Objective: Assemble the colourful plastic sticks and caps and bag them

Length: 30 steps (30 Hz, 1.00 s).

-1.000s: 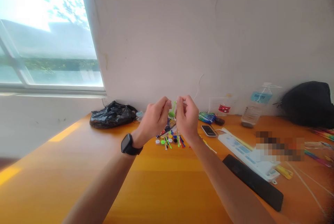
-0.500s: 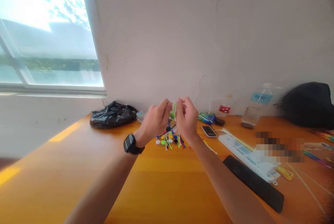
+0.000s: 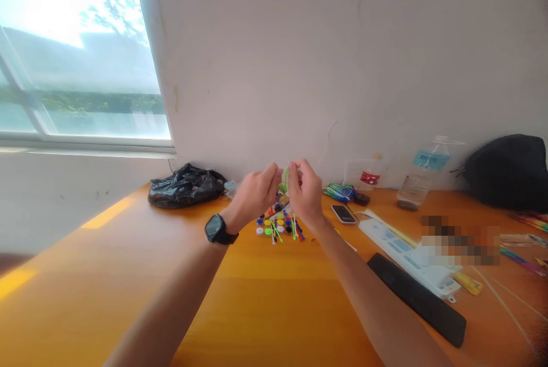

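Just above the back of the table, my left hand [image 3: 257,189] and my right hand [image 3: 305,190] are close together, each with its fingers pinched. Between them is what looks like a small clear plastic bag [image 3: 284,182] with light green pieces in it. My fingers hide most of it. Beneath my hands, small round pots [image 3: 268,231] with white, green, yellow, blue and black tops stand in rows on the table. Thin coloured plastic sticks [image 3: 295,229], some with arrow-shaped ends, lie across and beside them. A black watch is on my left wrist.
A black plastic bag [image 3: 187,186] lies at the back left of the wooden table [image 3: 274,298]. To the right are a small white device [image 3: 343,214], a white power strip [image 3: 405,251], a long black object [image 3: 417,298], a large clear bottle [image 3: 417,180] and a black bag [image 3: 507,172].
My right hand has shifted very slightly left, and the green pieces between my hands have moved a little. Both hands keep their pinch.
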### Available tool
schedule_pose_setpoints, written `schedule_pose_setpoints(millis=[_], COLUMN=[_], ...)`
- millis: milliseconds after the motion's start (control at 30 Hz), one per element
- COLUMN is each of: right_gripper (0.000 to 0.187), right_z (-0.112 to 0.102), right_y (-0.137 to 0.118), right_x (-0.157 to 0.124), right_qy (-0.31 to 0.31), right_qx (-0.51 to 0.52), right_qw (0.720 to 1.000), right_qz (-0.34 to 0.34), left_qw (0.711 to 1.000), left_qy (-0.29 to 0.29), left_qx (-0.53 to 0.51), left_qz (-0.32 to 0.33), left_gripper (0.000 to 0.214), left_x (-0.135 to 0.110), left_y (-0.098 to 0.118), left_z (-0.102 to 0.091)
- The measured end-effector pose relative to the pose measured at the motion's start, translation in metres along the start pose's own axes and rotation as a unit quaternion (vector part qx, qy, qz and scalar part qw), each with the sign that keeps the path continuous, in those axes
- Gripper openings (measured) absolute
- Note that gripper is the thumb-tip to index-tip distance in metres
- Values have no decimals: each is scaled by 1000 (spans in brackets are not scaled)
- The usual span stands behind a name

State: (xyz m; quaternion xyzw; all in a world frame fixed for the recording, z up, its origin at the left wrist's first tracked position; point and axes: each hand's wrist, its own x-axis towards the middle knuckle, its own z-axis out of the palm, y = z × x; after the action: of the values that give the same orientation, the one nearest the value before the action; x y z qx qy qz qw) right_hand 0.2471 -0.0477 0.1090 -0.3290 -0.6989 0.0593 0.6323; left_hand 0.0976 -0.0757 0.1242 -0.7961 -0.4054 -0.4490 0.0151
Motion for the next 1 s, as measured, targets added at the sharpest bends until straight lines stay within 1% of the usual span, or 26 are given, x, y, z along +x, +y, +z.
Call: schedule_pose_setpoints(millis=[67, 133, 300, 433, 567, 733, 867, 933, 1000], right_gripper=[36, 38, 42, 37, 36, 37, 34, 35, 37], right_z=[-4, -11, -29, -36, -40, -53, -62, -63, -61], right_y=[4, 9, 31, 39, 35, 31, 39, 46, 52], right_x=[4, 10, 27, 31, 30, 35, 38, 38, 37], right_qy=[-20, -54, -173, -248, -311, -337, -361, -380, -386], right_qx=[1, 0, -10, 4, 25, 8, -5, 3, 1], right_qw=[1000, 999, 985, 969, 950, 941, 931, 922, 919], right_qz=[0, 0, -2, 10, 18, 26, 55, 76, 81], left_qw=[1000, 1000, 999, 998, 995, 989, 979, 976, 979], left_qy=[1, -2, -29, -41, -62, -88, -129, -146, -151], left_qx=[-5, -13, -28, -54, -72, -111, -140, -138, -121], left_qz=[5, 13, 19, 6, 1, -44, -76, -80, -69], left_gripper=[35, 35, 29, 24, 21, 24, 28, 27, 26], left_x=[1, 3, 7, 7, 7, 8, 7, 6, 5], left_y=[-4, -9, -25, -31, -33, -37, -42, -46, -50], left_z=[-2, -8, -22, -23, -19, -21, -22, -19, -14])
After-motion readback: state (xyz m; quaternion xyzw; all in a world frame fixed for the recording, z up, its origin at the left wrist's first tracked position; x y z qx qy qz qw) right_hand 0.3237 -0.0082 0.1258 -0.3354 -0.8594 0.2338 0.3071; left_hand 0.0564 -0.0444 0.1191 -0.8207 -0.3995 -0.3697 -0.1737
